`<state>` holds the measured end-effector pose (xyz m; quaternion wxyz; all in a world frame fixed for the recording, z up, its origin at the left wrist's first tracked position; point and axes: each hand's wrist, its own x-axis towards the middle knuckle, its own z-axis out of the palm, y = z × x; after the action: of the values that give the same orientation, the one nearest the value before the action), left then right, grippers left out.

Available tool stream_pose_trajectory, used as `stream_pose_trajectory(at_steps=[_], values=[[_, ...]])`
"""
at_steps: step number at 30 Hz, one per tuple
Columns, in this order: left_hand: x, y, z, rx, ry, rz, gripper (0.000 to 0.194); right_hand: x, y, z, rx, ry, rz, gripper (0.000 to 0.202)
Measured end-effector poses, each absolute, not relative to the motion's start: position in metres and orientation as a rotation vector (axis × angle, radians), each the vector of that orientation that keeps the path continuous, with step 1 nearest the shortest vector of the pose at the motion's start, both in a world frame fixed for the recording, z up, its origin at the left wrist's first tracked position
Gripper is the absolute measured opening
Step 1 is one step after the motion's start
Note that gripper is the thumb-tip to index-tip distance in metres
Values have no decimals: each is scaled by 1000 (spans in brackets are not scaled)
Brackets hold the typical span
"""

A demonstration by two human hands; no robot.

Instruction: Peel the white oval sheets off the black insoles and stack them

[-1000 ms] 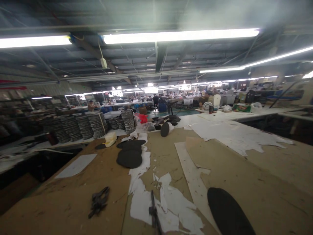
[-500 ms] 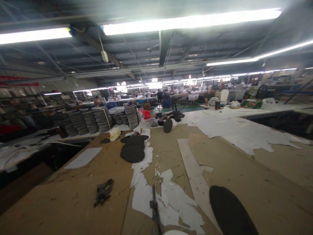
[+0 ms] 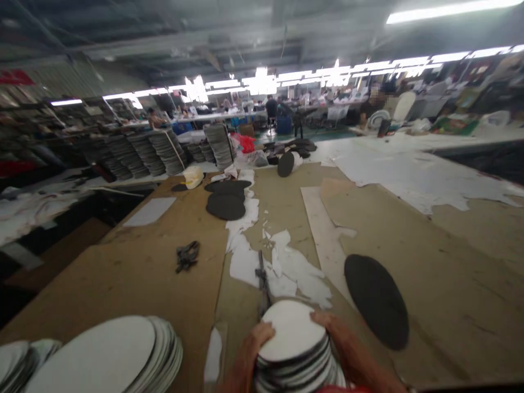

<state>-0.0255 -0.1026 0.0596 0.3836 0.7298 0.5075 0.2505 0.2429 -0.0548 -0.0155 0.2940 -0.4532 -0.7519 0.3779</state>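
At the bottom centre stands a stack of white-topped oval pads [image 3: 292, 333], its layers edged with dark lines. My left hand [image 3: 251, 349] grips its left side, the thumb on the top pad's rim. On the opposite side my right hand [image 3: 341, 344] is wrapped against the edge, fingertips at the top rim. The undersides of both hands are hidden. Just beyond the stack lies a thin dark tool [image 3: 263, 278], too blurred to name. A single dark oval pad [image 3: 376, 300] rests flat to the right of my right hand.
Larger piles of oval pads [image 3: 98, 355] fill the lower left. A dark metal tool [image 3: 187, 256] and torn white scraps [image 3: 298, 270] lie on the brown-covered table [image 3: 278, 202]. Dark ovals [image 3: 225, 204] lie farther off. Tall stacks [image 3: 219, 144] stand behind, with people at distant benches.
My view has tilted downward, so table items sit higher in the picture. Both hands, the stack between them and the lower-left piles have come into view.
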Motion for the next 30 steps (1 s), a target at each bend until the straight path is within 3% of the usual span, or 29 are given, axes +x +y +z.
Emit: stream_pose_trajectory(at_steps=[2, 7, 13, 21, 26, 30], values=[[-36, -104, 66, 1796, 1196, 514, 75, 249, -62, -6, -1185, -2159, 946, 45], [-51, -87, 88, 1443, 915, 524, 71, 276, -55, 17, -1167, -2365, 1035, 53], [-35, -71, 80, 1409, 1029, 548, 61, 285, -33, 37, -1330, -2107, 1190, 36], [-26, -72, 61, 1275, 1042, 692, 52, 222, -16, 78, -829, -2157, 1758, 46], [-31, -73, 57, 1266, 968, 723, 62, 212, -13, 75, -612, -2192, 1757, 40], [-33, -68, 58, 1293, 899, 666, 67, 208, -16, 66, -821, -2208, 1620, 27]])
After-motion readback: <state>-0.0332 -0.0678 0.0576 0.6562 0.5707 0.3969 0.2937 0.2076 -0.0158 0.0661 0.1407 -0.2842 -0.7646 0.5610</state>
